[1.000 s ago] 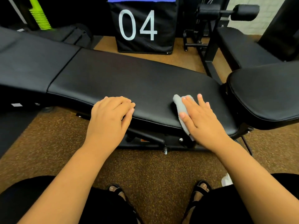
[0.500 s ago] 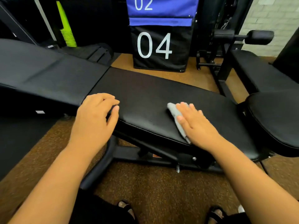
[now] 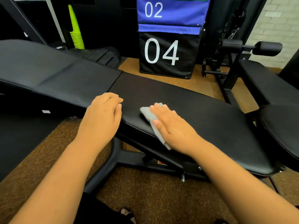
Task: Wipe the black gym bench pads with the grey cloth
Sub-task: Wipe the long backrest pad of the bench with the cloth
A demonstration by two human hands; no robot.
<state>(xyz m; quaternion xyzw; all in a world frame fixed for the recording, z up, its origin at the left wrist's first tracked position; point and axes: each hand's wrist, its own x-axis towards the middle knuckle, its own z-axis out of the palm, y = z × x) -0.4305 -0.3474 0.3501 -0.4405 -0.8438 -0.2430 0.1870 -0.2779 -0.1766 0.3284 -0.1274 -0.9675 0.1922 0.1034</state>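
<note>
While pressing flat on the grey cloth (image 3: 150, 118), right hand (image 3: 174, 126) lies palm down with fingers straight, not curled round anything. Cloth spread on the near edge of the long black bench pad (image 3: 202, 120), its lower corner hanging just over that edge beneath the palm. Left hand (image 3: 103, 115) rests on the same edge, close to the seam with the adjoining black pad (image 3: 53, 78), fingers loosely bent, holding nothing. Just apart from the cloth, not touching it. Behind the bench, a black block marked 04 (image 3: 166, 54) under a blue block marked 02 (image 3: 169, 12). Brown speckled floor (image 3: 145, 199) below.
</note>
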